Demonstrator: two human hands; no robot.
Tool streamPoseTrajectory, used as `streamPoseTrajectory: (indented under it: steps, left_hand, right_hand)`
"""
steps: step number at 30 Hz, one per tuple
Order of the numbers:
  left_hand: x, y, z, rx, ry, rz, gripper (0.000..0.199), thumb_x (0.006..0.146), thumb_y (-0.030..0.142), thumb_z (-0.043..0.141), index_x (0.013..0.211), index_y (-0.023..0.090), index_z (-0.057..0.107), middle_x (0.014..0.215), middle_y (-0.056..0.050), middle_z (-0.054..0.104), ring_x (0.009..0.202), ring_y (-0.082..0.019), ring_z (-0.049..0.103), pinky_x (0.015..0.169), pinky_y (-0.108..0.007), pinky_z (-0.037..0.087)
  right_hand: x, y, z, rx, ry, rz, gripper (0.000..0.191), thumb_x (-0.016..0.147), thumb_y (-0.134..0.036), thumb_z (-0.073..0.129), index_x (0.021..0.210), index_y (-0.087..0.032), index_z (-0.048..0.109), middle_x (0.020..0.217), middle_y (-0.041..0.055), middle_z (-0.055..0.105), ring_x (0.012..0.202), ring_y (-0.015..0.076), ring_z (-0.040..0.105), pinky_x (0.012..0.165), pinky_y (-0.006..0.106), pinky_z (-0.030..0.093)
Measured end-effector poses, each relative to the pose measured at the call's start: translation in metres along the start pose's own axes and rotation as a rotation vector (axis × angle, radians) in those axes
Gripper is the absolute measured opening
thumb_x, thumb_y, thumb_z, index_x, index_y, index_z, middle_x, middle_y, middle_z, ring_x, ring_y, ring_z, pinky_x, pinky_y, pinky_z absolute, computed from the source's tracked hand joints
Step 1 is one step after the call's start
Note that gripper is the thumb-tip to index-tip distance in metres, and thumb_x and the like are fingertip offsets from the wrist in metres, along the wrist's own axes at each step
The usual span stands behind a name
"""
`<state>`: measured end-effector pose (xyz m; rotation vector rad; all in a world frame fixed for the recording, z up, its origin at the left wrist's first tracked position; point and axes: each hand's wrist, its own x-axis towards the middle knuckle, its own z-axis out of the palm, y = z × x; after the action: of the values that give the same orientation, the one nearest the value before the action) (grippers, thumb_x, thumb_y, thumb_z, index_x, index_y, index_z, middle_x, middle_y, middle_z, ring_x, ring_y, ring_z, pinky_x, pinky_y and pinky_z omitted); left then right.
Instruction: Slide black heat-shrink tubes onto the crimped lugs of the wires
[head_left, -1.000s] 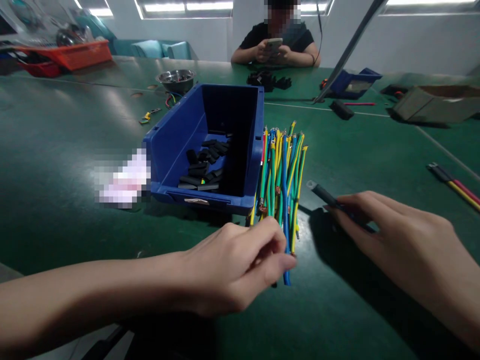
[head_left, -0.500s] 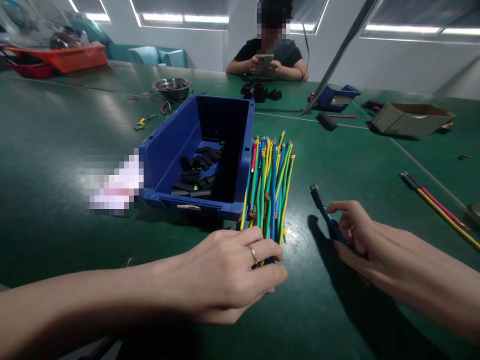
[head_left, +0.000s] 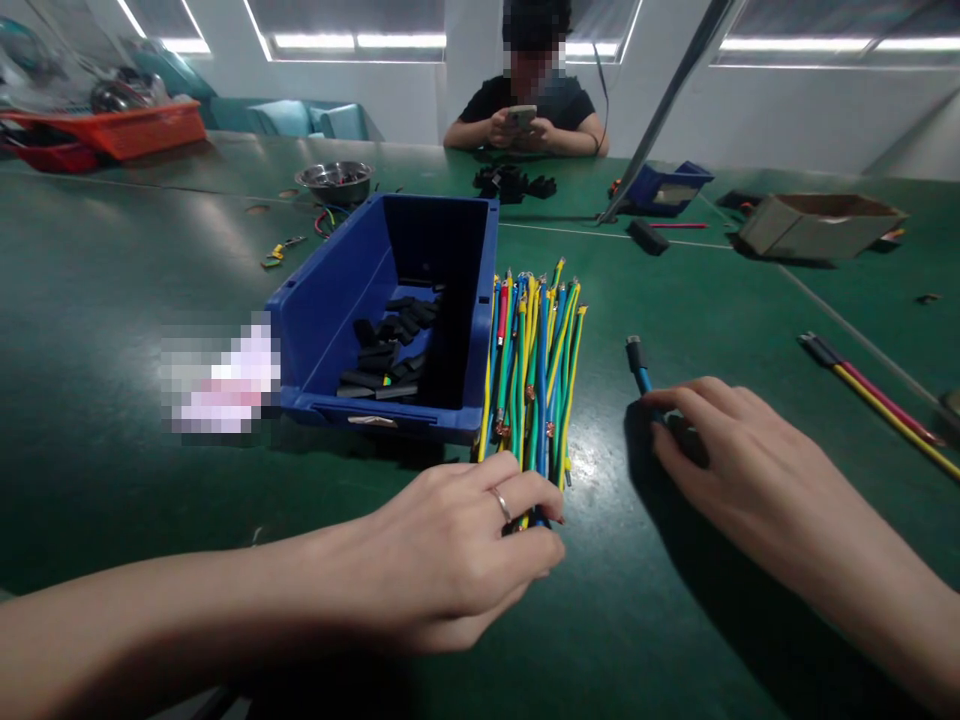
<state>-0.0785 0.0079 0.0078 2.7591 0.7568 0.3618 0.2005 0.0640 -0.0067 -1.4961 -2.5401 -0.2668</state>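
Observation:
My left hand (head_left: 472, 550), with a ring on one finger, curls over the near ends of a bundle of cut wires (head_left: 534, 370). These yellow, green, blue and red wires lie side by side, some with bare copper or metal terminals showing; my fingers hide their near ends. To the right, my right hand (head_left: 720, 450) pinches a blue wire (head_left: 643, 378) between thumb and fingers. A black sleeve with a metal tip covers its far end, and the palm hides the rest. Left of the bundle stands a blue bin (head_left: 322, 310) holding several short black sleeves (head_left: 375, 380).
At the right lie a yellow and a red wire (head_left: 889, 400) joined by a black end. Farther off are a carton (head_left: 821, 225), a small blue bin (head_left: 667, 190), a metal bowl (head_left: 335, 182) and orange baskets (head_left: 142, 130). Across the table (head_left: 187, 240) a person holds a phone.
My right hand has turned palm-down over the blue wire, and the wire's exposed part looks shorter. My left hand stays on the bundle. The whole view has shifted slightly.

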Motion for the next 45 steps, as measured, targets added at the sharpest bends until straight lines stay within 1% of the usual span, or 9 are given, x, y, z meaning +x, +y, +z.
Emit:
streamPoseTrajectory:
  steps: [6,12,18,28,32,35,38,42,45]
  left_hand:
    - [0.001,0.002,-0.001,0.005,-0.001,-0.009,0.018,0.095,0.022,0.047,0.107,0.017,0.059,0.121,-0.007,0.056,0.093,-0.021,0.054,0.073,-0.034,0.053]
    - [-0.001,0.003,0.002,-0.024,0.058,-0.002,0.02,0.096,0.021,0.044,0.109,0.016,0.058,0.119,-0.008,0.057,0.093,-0.021,0.055,0.073,-0.034,0.049]
    - [-0.001,0.005,0.002,-0.066,0.108,-0.012,0.019,0.095,0.018,0.046,0.109,0.015,0.059,0.116,-0.01,0.058,0.092,-0.021,0.055,0.079,-0.035,0.049]
    - [-0.001,0.007,0.005,-0.137,0.067,-0.048,0.039,0.095,0.023,0.048,0.131,0.01,0.047,0.148,-0.019,0.034,0.143,-0.027,0.024,0.118,-0.043,0.028]
    - [0.001,0.01,0.01,-0.027,0.017,-0.13,0.046,0.099,0.029,0.042,0.14,0.009,0.038,0.154,-0.022,0.025,0.147,-0.03,0.011,0.119,-0.048,0.022]
    - [0.002,0.011,0.012,-0.01,0.006,-0.144,0.047,0.1,0.029,0.039,0.142,0.008,0.035,0.155,-0.023,0.022,0.148,-0.029,0.005,0.12,-0.047,0.022]
    - [0.001,0.01,0.012,-0.013,0.01,-0.14,0.045,0.1,0.027,0.041,0.141,0.008,0.037,0.155,-0.023,0.021,0.148,-0.03,0.006,0.119,-0.047,0.024]
    - [0.001,0.008,0.014,-0.023,0.038,-0.126,0.043,0.099,0.025,0.044,0.139,0.009,0.041,0.154,-0.02,0.029,0.147,-0.03,0.014,0.119,-0.047,0.025]
    - [0.001,0.006,0.016,-0.028,0.054,-0.114,0.042,0.098,0.023,0.044,0.138,0.011,0.042,0.149,-0.017,0.039,0.145,-0.03,0.022,0.117,-0.048,0.029]
  right_hand:
    - [0.008,0.031,0.013,-0.108,0.04,0.046,0.041,0.09,-0.044,0.039,0.106,-0.017,0.065,0.1,0.0119,0.067,0.085,0.027,0.055,0.081,0.044,0.041]
    - [0.005,0.067,0.013,-0.282,0.01,0.307,0.041,0.09,-0.043,0.036,0.103,-0.021,0.068,0.098,0.0137,0.069,0.08,0.0302,0.049,0.065,0.04,0.033]
    - [0.002,0.091,0.009,-0.352,-0.037,0.505,0.038,0.089,-0.04,0.04,0.106,-0.025,0.07,0.109,0.013,0.068,0.093,0.0343,0.049,0.068,0.041,0.027]
    - [-0.003,0.135,0.009,-0.328,-0.043,0.707,0.035,0.075,-0.046,0.055,0.091,-0.021,0.075,0.096,0.0209,0.069,0.077,0.032,0.049,0.056,0.039,0.025]
    - [-0.001,0.107,0.003,-0.276,0.054,0.597,0.037,0.077,-0.047,0.052,0.087,-0.017,0.072,0.102,0.0252,0.065,0.088,0.038,0.051,0.058,0.04,0.029]
    - [0.005,0.057,-0.002,-0.177,0.212,0.441,0.035,0.088,-0.039,0.039,0.101,-0.023,0.067,0.113,0.0161,0.064,0.097,0.0365,0.052,0.073,0.048,0.035]
    - [0.018,-0.001,0.0,0.005,0.364,0.257,0.037,0.095,-0.027,0.026,0.109,-0.017,0.058,0.101,0.0153,0.065,0.093,0.0272,0.057,0.083,0.044,0.041]
    - [0.049,-0.054,0.006,0.248,0.248,-0.132,0.027,0.093,-0.026,0.038,0.111,-0.02,0.058,0.114,0.0082,0.065,0.107,0.0207,0.059,0.089,0.037,0.046]
    - [0.084,-0.069,0.008,0.301,0.194,-0.196,0.033,0.09,-0.026,0.045,0.119,-0.015,0.056,0.131,0.0129,0.056,0.123,0.0241,0.05,0.101,0.04,0.041]
